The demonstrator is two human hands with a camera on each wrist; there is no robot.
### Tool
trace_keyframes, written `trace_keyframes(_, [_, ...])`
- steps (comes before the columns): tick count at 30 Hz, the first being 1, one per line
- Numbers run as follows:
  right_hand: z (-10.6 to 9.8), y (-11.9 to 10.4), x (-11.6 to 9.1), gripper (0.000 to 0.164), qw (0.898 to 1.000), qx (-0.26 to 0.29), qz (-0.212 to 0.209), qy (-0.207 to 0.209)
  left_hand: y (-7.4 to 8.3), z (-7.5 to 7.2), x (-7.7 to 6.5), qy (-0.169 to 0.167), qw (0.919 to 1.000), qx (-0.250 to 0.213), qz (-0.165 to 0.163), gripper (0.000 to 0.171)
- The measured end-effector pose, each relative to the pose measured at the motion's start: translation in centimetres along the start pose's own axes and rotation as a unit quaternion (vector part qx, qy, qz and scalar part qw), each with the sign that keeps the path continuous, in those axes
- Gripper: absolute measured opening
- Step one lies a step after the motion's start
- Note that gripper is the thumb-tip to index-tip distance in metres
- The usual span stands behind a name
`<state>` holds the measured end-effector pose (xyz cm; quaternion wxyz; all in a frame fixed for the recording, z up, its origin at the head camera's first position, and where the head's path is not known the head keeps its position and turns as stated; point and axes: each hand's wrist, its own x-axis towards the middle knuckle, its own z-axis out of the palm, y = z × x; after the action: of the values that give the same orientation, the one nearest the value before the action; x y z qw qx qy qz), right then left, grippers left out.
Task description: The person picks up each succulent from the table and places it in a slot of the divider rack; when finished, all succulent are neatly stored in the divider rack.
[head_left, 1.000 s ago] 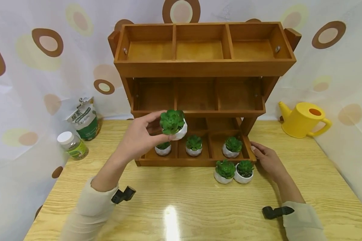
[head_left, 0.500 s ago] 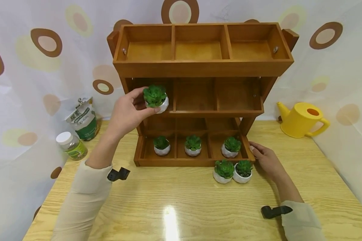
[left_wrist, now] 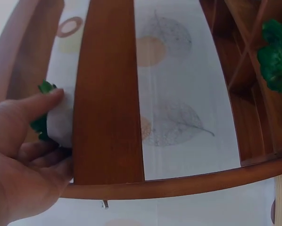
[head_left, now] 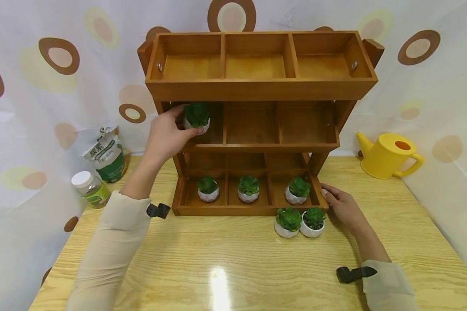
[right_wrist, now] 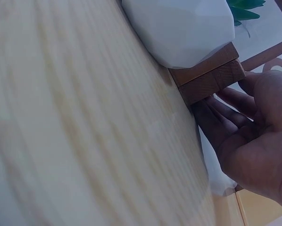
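My left hand [head_left: 166, 134] holds a small succulent in a white faceted pot [head_left: 197, 116], thumb in front and fingers on the far side. The plant is in the left compartment of the middle tier of a brown wooden shelf [head_left: 260, 91]. In the left wrist view the white pot [left_wrist: 61, 120] is right beside the tier's front board [left_wrist: 108, 94]. My right hand [head_left: 344, 208] grips the right end of the bottom tier. There the right wrist view shows the thumb on the wooden corner [right_wrist: 209, 75] and the fingers bent along its side.
Three potted succulents, such as the middle one [head_left: 248, 189], stand in the bottom tier. Two more, one the left plant [head_left: 289, 221], stand on the table [head_left: 179, 259] in front. A white-capped jar [head_left: 90, 189] and green pouch [head_left: 108, 155] are left; a yellow watering can [head_left: 389, 154] is right.
My left hand has carried the succulent left, up and back, from in front of the lower tiers into the middle tier's left compartment. The right hand has stayed at the shelf's end.
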<state>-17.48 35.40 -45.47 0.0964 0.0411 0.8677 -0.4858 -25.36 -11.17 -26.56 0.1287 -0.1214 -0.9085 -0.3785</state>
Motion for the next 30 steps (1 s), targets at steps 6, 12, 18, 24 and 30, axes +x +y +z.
trace_keyframes(6, [-0.1,-0.06,0.07,0.069,1.0,-0.002,-0.006,0.003,0.32,0.32,0.49,0.003,0.9994,0.035,-0.005,0.061])
trace_keyframes(12, [-0.12,0.12,0.19,0.069,1.0,-0.001,-0.006,0.005,0.59,0.67,0.71,-0.014,0.9989,0.043,-0.011,0.066])
trace_keyframes(18, [0.03,0.26,0.26,0.07,1.0,-0.001,-0.008,0.005,0.26,1.06,0.57,-0.029,0.9989,0.036,-0.011,0.067])
trace_keyframes(24, [-0.14,0.14,0.26,0.071,1.0,-0.006,-0.009,0.006,0.35,0.93,0.22,-0.029,0.9991,0.026,-0.013,0.072])
trace_keyframes(30, [0.05,0.1,0.19,0.071,1.0,-0.004,-0.008,0.006,0.31,0.92,-0.21,-0.027,0.9991,0.032,-0.005,0.074])
